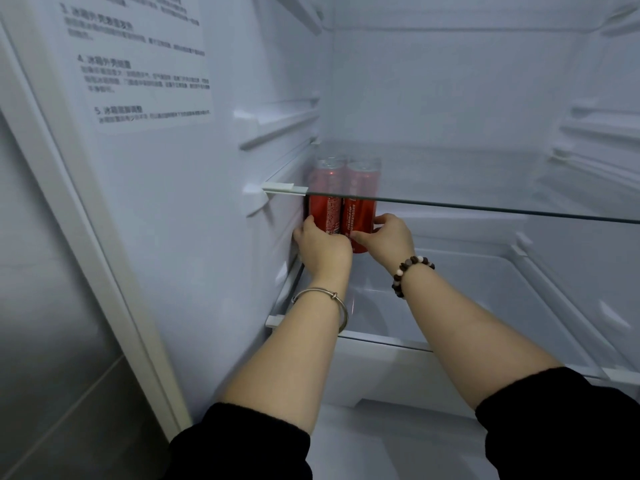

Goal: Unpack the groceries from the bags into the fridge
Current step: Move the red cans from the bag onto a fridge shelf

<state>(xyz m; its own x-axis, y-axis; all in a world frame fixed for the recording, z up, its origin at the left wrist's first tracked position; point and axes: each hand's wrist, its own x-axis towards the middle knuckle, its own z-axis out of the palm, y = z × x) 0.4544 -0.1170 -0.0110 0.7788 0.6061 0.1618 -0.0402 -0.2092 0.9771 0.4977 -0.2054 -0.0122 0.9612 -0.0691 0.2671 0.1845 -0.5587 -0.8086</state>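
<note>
Two tall red drink cans stand upright side by side at the far left of the lower glass shelf [485, 306] inside the fridge. My left hand [323, 245] grips the left can [325, 211], close to the fridge's left wall. The right can [358, 216] is held by my right hand [389, 239], with the fingers curled round its lower part. The cans' tops show through the upper glass shelf [485, 206]. The cans' bases are hidden behind my hands.
The fridge's white left wall [207, 202] carries a printed label and shelf rails. More rails line the right wall [595, 133]. A white drawer lid [381, 372] lies below the lower shelf. The steel-grey surface [52, 341] at far left stands outside the fridge.
</note>
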